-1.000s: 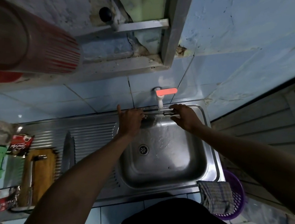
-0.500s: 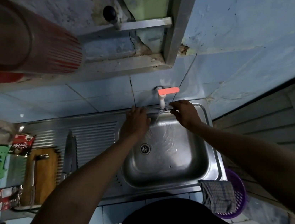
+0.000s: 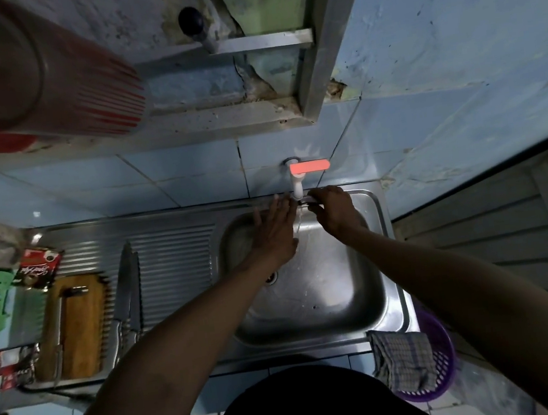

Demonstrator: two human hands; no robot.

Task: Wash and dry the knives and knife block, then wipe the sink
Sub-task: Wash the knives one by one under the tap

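We see 2 knives (image 3: 127, 287) on the drainboard (image 3: 171, 254) left of the sink (image 3: 383, 283), the knife block (image 3: 73, 326) farther left.

A home kitchen, worn and dim: stainless sink (image 3: 389, 262) with ribbed drainboard (image 3: 172, 264) set into blue tiles, wall tap (image 3: 297, 183) with orange lever, knives (image 3: 127, 287) and wooden knife block (image 3: 80, 324) laid out, checked dishcloth (image 3: 405, 360) hanging at the edge.
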